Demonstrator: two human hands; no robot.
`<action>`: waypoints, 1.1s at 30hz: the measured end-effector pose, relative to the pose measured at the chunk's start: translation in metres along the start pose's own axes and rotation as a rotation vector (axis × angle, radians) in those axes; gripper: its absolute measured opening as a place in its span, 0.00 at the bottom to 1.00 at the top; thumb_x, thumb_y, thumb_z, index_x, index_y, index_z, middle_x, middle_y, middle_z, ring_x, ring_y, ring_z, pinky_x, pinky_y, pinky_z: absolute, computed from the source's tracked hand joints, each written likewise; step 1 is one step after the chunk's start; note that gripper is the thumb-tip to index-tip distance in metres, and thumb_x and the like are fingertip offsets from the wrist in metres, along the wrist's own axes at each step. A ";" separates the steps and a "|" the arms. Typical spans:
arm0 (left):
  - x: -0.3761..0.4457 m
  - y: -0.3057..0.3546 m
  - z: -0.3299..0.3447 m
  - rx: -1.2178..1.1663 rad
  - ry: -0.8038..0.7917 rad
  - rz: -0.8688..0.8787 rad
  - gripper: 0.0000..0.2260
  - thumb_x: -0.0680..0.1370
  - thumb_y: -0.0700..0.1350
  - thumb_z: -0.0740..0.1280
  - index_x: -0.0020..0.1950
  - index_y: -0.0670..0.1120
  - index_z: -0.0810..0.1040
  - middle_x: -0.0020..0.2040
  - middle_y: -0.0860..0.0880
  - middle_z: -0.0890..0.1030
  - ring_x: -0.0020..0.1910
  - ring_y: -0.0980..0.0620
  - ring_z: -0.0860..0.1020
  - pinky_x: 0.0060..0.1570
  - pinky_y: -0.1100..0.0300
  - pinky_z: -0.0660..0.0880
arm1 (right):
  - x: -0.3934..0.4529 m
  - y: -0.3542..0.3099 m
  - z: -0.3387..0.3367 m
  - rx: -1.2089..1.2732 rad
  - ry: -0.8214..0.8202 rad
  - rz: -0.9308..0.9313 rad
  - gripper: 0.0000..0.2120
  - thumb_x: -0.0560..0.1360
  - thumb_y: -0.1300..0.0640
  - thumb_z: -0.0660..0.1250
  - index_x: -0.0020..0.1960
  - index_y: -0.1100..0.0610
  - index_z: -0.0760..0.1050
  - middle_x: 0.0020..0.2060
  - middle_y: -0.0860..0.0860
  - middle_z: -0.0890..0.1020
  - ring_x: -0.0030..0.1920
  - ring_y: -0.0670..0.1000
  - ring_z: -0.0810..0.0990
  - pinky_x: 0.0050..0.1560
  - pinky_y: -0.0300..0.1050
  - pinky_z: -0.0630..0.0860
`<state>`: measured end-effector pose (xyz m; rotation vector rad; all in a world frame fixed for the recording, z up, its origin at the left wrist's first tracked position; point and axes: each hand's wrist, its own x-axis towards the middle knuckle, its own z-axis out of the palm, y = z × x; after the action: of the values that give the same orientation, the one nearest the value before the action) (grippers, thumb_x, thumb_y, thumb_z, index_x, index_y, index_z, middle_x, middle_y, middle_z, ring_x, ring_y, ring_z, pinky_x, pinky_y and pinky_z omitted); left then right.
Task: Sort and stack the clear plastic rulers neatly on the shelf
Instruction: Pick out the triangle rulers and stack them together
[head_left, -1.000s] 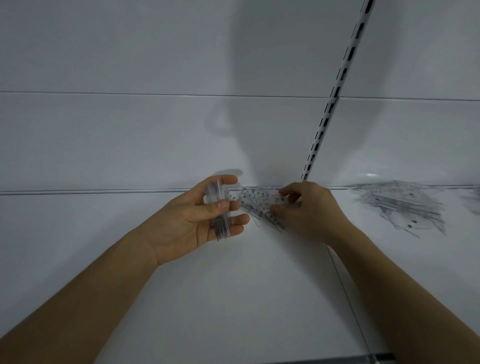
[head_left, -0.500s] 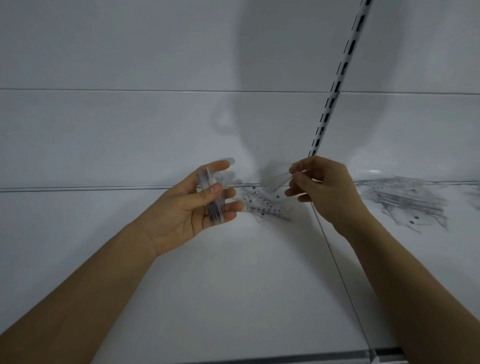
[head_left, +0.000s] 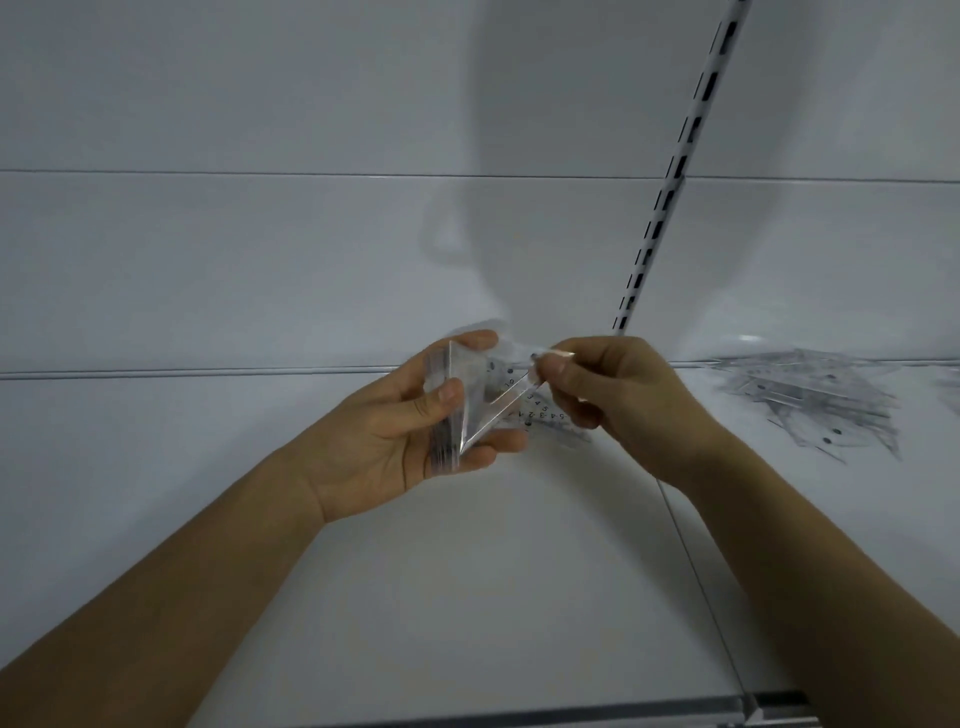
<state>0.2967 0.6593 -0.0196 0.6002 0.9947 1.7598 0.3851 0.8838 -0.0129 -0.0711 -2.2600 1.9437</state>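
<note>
My left hand (head_left: 410, 431) grips a stack of clear triangular rulers (head_left: 445, 415) on edge, thumb across its front. Between thumb and fingers, my right hand (head_left: 618, 400) pinches the corner of one clear triangular ruler (head_left: 493, 402). That ruler's far edge lies against the stack in my left hand. Beneath the two hands, a few loose clear rulers (head_left: 545, 415) with printed numbers lie flat on the white shelf (head_left: 467, 597). A larger pile of clear rulers (head_left: 810, 400) lies on the shelf at the right.
The white back wall rises just behind the hands. A slotted upright rail (head_left: 670, 192) runs up it, and a seam (head_left: 696, 571) divides the shelf below. The shelf's metal front edge (head_left: 571, 717) crosses the bottom.
My right hand lifted one ruler off the shelf and carried it left to the stack in my left hand. The left hand kept its grip and rose slightly.
</note>
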 end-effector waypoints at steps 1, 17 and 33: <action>0.000 -0.002 0.000 -0.005 -0.043 -0.013 0.24 0.77 0.45 0.70 0.73 0.53 0.73 0.69 0.39 0.76 0.58 0.35 0.82 0.51 0.54 0.82 | 0.000 0.002 0.005 -0.066 0.009 -0.004 0.11 0.81 0.57 0.67 0.43 0.57 0.83 0.31 0.57 0.71 0.32 0.53 0.66 0.33 0.44 0.64; 0.001 -0.003 0.001 0.034 0.090 0.029 0.20 0.74 0.41 0.69 0.66 0.53 0.80 0.60 0.39 0.81 0.50 0.41 0.84 0.46 0.54 0.82 | 0.005 0.016 -0.038 -1.094 0.159 0.305 0.24 0.75 0.42 0.71 0.64 0.58 0.78 0.58 0.59 0.77 0.61 0.61 0.74 0.61 0.52 0.73; 0.004 -0.004 -0.002 -0.009 0.085 -0.016 0.23 0.74 0.45 0.73 0.70 0.51 0.76 0.63 0.36 0.80 0.54 0.39 0.83 0.48 0.56 0.82 | 0.007 0.005 -0.049 -0.341 0.261 0.071 0.07 0.79 0.65 0.69 0.48 0.54 0.76 0.39 0.50 0.82 0.36 0.52 0.84 0.38 0.49 0.78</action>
<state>0.2952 0.6631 -0.0245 0.5145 1.0464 1.7872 0.3856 0.9335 -0.0104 -0.4238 -2.4048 1.4557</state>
